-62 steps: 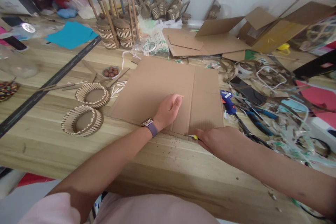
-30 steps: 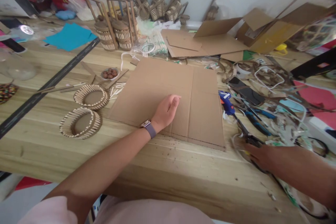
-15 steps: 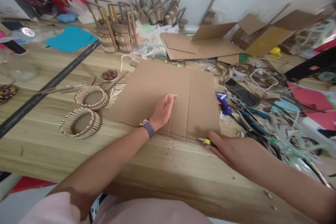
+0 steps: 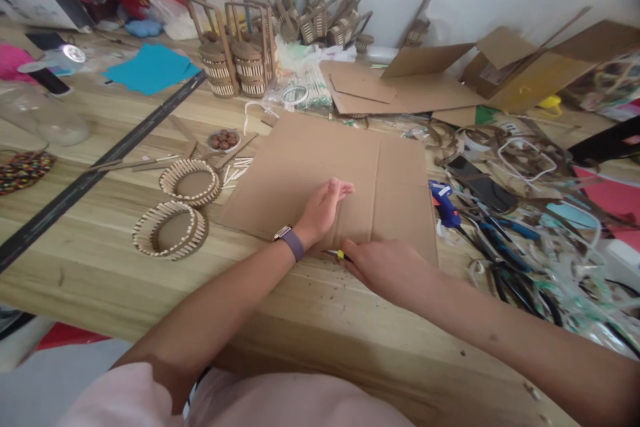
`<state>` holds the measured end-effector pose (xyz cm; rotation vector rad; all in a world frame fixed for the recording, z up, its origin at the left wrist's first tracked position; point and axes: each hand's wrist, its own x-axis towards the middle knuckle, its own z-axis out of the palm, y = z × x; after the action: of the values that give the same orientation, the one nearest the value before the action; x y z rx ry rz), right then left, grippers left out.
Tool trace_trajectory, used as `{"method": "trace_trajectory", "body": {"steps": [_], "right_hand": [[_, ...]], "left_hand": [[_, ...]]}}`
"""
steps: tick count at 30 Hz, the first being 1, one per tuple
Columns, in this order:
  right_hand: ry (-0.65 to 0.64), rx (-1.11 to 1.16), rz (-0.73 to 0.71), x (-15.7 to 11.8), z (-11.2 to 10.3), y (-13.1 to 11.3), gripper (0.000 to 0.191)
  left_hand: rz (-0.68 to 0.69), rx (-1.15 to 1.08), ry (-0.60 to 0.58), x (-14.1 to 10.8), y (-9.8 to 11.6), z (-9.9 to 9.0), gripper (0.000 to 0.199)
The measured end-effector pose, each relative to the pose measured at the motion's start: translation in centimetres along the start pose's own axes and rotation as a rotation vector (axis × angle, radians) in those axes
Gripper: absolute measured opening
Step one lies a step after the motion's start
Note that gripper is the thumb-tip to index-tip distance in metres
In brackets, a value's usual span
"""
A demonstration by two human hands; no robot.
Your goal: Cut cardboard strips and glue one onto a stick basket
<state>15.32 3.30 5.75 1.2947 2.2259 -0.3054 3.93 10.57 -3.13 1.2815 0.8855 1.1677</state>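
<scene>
A flat sheet of brown cardboard [image 4: 300, 167] lies on the wooden table, with dark crumbs along its near edge. My left hand [image 4: 325, 210] rests on its side on the sheet, fingers extended and nothing held. To its right, my right hand [image 4: 375, 260] is closed around a small yellow-and-black cutter [image 4: 341, 255]; the thin metal tip points left at the sheet's near edge. Most of the cutter's handle is hidden by my fingers.
Two round stick-walled baskets [image 4: 170, 230] and a bowl of brown balls [image 4: 223, 141] are left of the sheet. A blue glue gun [image 4: 445, 203], a phone [image 4: 483, 183] and tangled tools lie right. Handled baskets [image 4: 253, 67] and cardboard boxes stand behind.
My right hand has moved left along the near edge with the cutter, closer to my left hand. The whole view has shifted slightly, and my left hand remains on the sheet.
</scene>
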Motion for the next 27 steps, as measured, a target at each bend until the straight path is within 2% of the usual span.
{"method": "trace_trajectory", "body": {"steps": [7, 12, 17, 22, 27], "right_hand": [[-0.022, -0.059, -0.039, 0.4, -0.6, -0.5, 0.022], [-0.046, -0.093, -0.070, 0.4, -1.1, -0.4, 0.029], [-0.033, -0.091, -0.034, -0.3, 0.5, 1.2, 0.022], [-0.014, -0.071, -0.006, -2.2, 2.3, 3.3, 0.023], [0.029, -0.050, 0.014, -3.3, 3.7, 4.3, 0.022]], "left_hand": [[0.030, 0.025, -0.005, 0.0, -0.2, 0.0, 0.063], [0.062, 0.082, -0.006, -0.2, -0.4, -0.1, 0.065], [0.076, 0.124, -0.013, -0.4, -0.2, -0.3, 0.067], [0.076, 0.150, -0.030, -0.4, 0.0, -0.4, 0.067], [0.077, 0.198, -0.039, -0.3, 0.0, -0.3, 0.068]]}}
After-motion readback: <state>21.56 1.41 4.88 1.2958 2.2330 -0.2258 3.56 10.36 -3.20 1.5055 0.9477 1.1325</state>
